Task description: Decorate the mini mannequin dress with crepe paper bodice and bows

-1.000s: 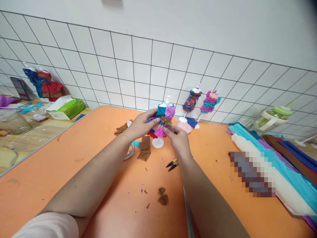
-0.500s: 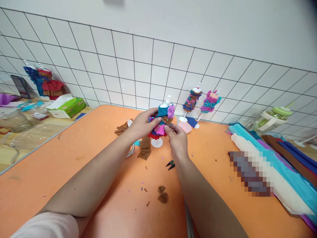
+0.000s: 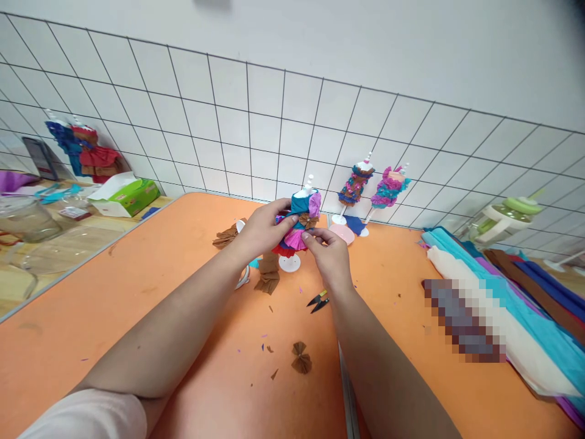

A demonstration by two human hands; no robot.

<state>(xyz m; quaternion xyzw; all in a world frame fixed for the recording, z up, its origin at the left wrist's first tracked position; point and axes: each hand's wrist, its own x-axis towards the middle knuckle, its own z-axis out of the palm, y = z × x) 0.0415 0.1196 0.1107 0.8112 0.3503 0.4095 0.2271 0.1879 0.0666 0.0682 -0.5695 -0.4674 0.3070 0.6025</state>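
A small white mannequin doll (image 3: 304,210) stands on a round base on the orange table (image 3: 137,292), dressed in teal, purple, pink and brown crepe paper. My left hand (image 3: 262,228) grips its left side, thumb and fingers closed on the paper dress. My right hand (image 3: 326,253) is curled at the doll's lower right, fingertips pinching the pink ruffle. A brown paper bow (image 3: 301,358) lies on the table between my forearms. Small black and yellow snips (image 3: 319,302) lie just left of my right wrist.
Two more dressed mannequins (image 3: 354,186) (image 3: 388,186) stand by the wire grid wall. Folded brown paper (image 3: 269,274) lies beside the doll's base. Rolls of crepe paper (image 3: 512,305) fill the right side. A green tissue box (image 3: 128,196) and a clear jar (image 3: 27,222) stand on the left table.
Both hands have stayed on the doll. My right hand shifted slightly and the snips show more beside its wrist than half a second ago.
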